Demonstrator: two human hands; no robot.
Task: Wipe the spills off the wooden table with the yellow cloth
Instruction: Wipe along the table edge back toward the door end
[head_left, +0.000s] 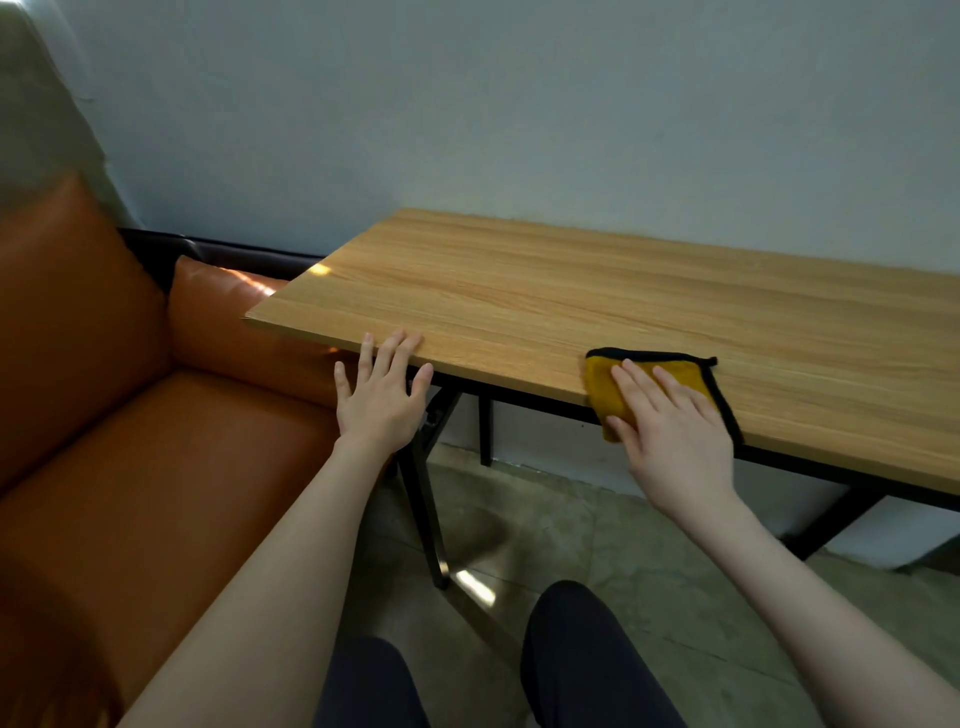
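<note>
A yellow cloth (609, 387) with a black hem lies at the near edge of the wooden table (571, 296), one corner hanging over the edge. My right hand (670, 431) lies flat on the cloth with straight fingers and covers much of it. My left hand (382, 395) is spread open further left, its fingertips resting on the table's near edge. I can make out no spill on the tabletop; a bright patch of light glints near its left corner.
An orange leather sofa (104, 415) stands left of the table, its cushion close under the table's left end. The table backs onto a pale wall. Black metal legs (423, 499) run beneath it. My knees in dark trousers show at the bottom over a stone floor.
</note>
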